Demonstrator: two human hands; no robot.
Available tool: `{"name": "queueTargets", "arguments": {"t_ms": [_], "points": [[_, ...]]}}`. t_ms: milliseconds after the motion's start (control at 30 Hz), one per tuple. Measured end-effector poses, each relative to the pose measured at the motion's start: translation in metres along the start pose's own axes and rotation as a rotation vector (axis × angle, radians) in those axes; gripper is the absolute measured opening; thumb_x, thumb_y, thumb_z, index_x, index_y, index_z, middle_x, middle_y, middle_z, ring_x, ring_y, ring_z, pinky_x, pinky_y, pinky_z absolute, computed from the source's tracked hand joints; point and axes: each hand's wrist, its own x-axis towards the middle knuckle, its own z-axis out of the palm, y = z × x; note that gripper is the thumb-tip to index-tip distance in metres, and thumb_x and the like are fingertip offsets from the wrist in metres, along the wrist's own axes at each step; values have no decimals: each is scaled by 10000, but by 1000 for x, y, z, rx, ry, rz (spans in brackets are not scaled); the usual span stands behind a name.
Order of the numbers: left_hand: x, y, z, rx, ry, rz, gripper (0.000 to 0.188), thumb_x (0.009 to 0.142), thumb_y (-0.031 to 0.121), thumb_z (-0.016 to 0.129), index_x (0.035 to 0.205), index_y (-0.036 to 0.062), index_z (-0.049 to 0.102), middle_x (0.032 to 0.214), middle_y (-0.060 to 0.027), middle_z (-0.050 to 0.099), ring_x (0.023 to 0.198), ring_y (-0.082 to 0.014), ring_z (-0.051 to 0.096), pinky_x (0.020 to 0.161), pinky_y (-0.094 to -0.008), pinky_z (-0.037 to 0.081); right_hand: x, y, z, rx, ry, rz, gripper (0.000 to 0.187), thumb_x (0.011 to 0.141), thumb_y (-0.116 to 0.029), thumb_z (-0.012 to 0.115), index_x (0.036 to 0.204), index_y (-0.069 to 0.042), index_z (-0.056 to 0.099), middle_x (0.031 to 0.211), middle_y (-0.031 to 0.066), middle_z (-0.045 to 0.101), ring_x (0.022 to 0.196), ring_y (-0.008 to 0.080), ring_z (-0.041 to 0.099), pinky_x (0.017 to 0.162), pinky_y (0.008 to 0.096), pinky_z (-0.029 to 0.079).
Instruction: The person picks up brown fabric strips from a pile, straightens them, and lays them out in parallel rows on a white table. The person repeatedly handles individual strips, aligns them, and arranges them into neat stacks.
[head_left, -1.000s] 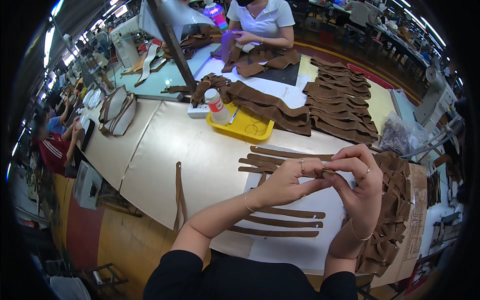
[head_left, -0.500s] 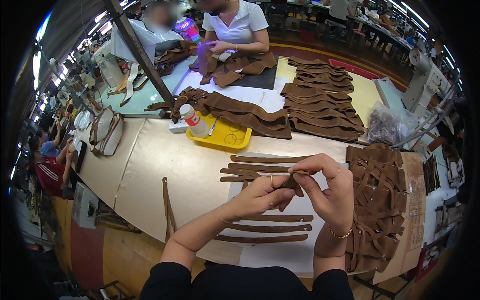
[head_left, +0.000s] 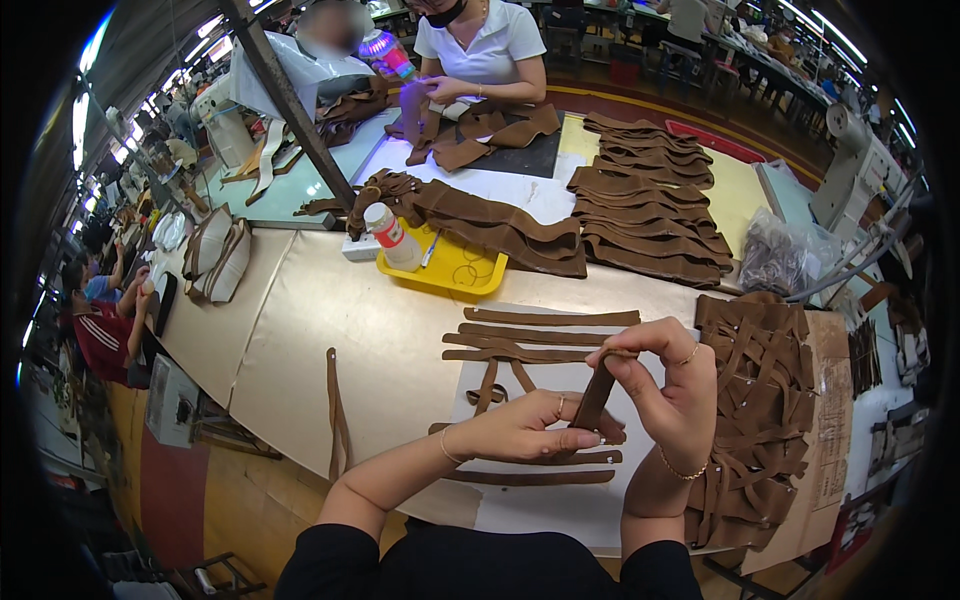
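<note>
Handling a narrow brown strip point(head_left: 596, 393) with two bare hands, just above a white sheet point(head_left: 540, 508) on a pale worktable point(head_left: 290, 330)

Left to right: past a lone brown strip point(head_left: 336, 415) on the worktable, then to the left hand point(head_left: 535, 425), with thumb and fingers closed around the lower part of the held strip, over flat strips point(head_left: 560, 478) laid out on the sheet; then to the right hand point(head_left: 675, 390), pinching the upper end between thumb and fingertips, just left of a heap of brown pieces point(head_left: 755, 400); probably best to steady the lower part lightly, pinch near the very end, ease out any twist without stretching, and work clear of the flat strips to leave them undisturbed
</note>
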Motion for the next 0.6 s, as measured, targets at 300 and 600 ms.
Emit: {"name": "queueTargets", "arguments": {"t_ms": [300,600], "points": [[4,0,1,161,33,68,306,1005,212,535,1206,-18,519,1095,-93,637,1082,-184,621,953,-325,477,0,-7,-4,-12,-135,-88,103,838,50,649,930,6,661,847,107,713,760,142,661,696,259,519],[2,-7,9,-167,107,-59,282,1027,280,498,1138,22,520,869,-13,563,804,-92,557,789,-244,484,-3,-1,-5,0,-53,-53,151,803,25,691,952,6,680,833,100,696,723,163,667,677,264,524]]}}
